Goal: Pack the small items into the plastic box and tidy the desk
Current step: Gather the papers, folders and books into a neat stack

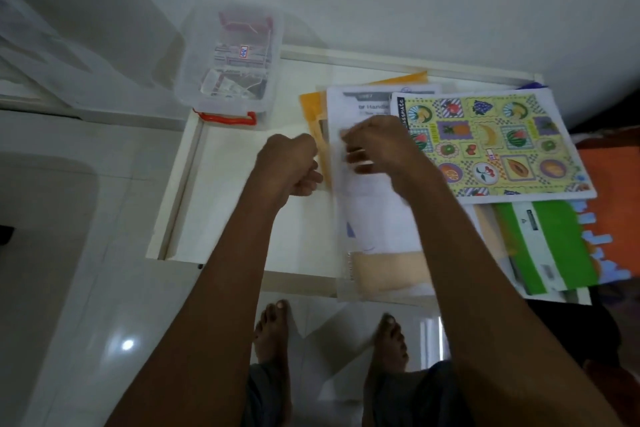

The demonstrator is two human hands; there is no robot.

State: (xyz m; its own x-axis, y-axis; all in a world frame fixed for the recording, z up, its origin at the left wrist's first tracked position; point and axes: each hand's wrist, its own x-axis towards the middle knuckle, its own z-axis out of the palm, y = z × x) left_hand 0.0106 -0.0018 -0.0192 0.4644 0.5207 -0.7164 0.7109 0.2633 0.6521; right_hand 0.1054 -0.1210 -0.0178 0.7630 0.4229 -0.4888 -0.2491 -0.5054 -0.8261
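Note:
A clear plastic box (231, 59) with a red handle (227, 118) stands at the desk's far left corner. It has no lid on and holds several small packets. My left hand (294, 163) is curled into a fist just left of a paper stack, touching its edge. My right hand (377, 149) hovers over the top white sheet (374, 211) of that stack. Its fingers are blurred by motion, so its grip is unclear. An orange envelope (310, 111) sticks out under the stack.
A fruit-pattern notebook (491, 146) and a green folder (543, 246) lie on the right of the white desk (221, 211), which has a raised rim. An orange cloth (613, 184) is beyond the right edge. My bare feet stand on glossy floor tiles below.

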